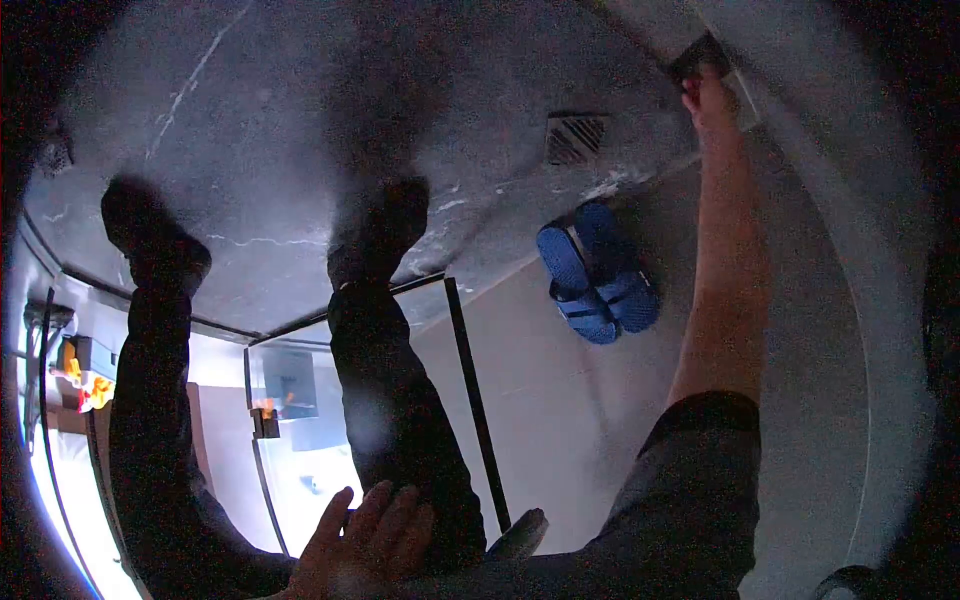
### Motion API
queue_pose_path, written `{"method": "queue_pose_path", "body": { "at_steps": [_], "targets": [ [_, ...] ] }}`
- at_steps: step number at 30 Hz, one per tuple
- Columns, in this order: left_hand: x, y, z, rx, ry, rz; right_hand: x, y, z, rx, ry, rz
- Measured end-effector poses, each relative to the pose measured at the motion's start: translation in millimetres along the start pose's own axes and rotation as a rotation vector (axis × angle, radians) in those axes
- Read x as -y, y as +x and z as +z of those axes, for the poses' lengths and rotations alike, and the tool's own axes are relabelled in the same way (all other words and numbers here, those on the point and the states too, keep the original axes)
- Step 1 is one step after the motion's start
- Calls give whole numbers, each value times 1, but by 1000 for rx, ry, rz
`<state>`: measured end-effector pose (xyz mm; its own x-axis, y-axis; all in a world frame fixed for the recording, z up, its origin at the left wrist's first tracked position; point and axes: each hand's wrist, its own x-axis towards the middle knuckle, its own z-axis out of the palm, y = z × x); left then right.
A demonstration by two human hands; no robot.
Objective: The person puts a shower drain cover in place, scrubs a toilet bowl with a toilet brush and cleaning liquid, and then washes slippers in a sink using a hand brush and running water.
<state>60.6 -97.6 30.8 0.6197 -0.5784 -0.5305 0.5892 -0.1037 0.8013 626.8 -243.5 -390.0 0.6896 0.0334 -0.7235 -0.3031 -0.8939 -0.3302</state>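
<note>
My right hand [710,98] reaches far out at the upper right, at a dark square patch [700,58] beside a pale edge. Its fingers look curled in; shadow hides whatever they may hold. Low in the view, my left hand [372,535] lies near my dark-trousered leg with the fingers stretched and apart, holding nothing. A slatted square drain cover [577,137] sits on the grey marbled floor [270,130], left of my right hand. A pair of blue slippers [597,275] rests against a pale surface, left of my right forearm.
My dark feet [385,225] stand on the floor. Below them are glass panels [300,480] with dark frames, and bright light beyond. A black post [475,400] runs beside a pale wall [570,420]. A grey rounded thing [520,537] shows at the bottom; its kind is unclear.
</note>
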Motion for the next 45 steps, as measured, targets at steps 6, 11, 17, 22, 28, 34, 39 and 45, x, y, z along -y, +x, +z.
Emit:
{"method": "queue_pose_path", "body": {
  "at_steps": [6, 11, 17, 22, 28, 34, 39, 45],
  "targets": [
    [4, -3, 5, -45, -40, -10, 10, 36, -3, 53, 142, 202],
    [5, -14, 14, -112, -120, 7, 10, -48, 24, -133, -123, -268],
    [18, -19, 37, -195, -135, 37, 34, -269, 157, 555, 200, -247],
    [25, -22, 30, -327, -137, -23, 117, -357, 237, 930, 98, -604],
    [23, -26, 55, -502, -239, 64, 167, -338, 281, 140, -484, -1595],
    [25, -42, 30, -364, -283, 122, 131, -256, 313, 167, -606, -1525],
    [36, -41, 5, -178, -351, 38, 129, -219, 304, 50, -808, -1503],
    [37, -33, 24, -297, -210, -8, 46, -259, 204, -111, -131, -810]
  ]
}}
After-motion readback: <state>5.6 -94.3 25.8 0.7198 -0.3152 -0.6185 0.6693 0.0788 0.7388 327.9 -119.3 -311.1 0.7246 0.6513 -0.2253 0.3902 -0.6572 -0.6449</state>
